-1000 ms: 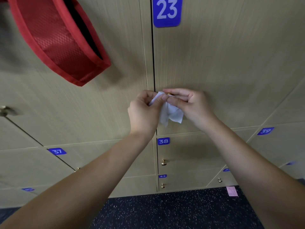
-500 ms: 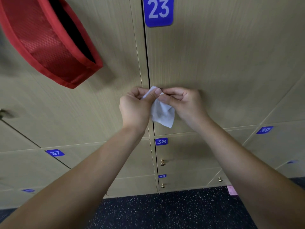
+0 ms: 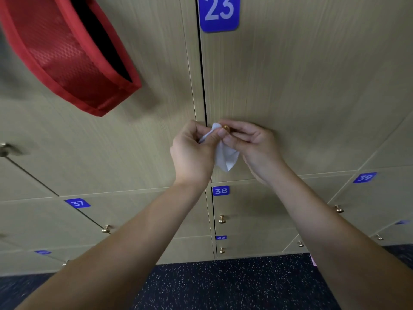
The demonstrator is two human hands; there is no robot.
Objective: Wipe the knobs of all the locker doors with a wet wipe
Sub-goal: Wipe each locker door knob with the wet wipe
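The brass knob (image 3: 225, 128) of locker door 23 (image 3: 290, 81) peeks out between my fingertips near the door's left edge. A white wet wipe (image 3: 225, 156) is bunched just left of the knob and hangs down between both hands. My left hand (image 3: 193, 153) pinches the wipe's upper part beside the knob. My right hand (image 3: 250, 143) pinches the wipe just under the knob, fingers curled. More brass knobs show lower down: on door 38 (image 3: 222, 219), door 37 (image 3: 106, 229) and door 39 (image 3: 339, 208).
A red mesh bag (image 3: 67, 52) hangs in front of the door at upper left. Another knob (image 3: 4, 148) sticks out at the far left edge. Smaller doors with knobs (image 3: 222, 250) run along the bottom row above a dark speckled floor (image 3: 212, 285).
The wipe has slid down off the knob, so the brass knob now shows between my fingertips. Both hands stay at the same spot on door 23.
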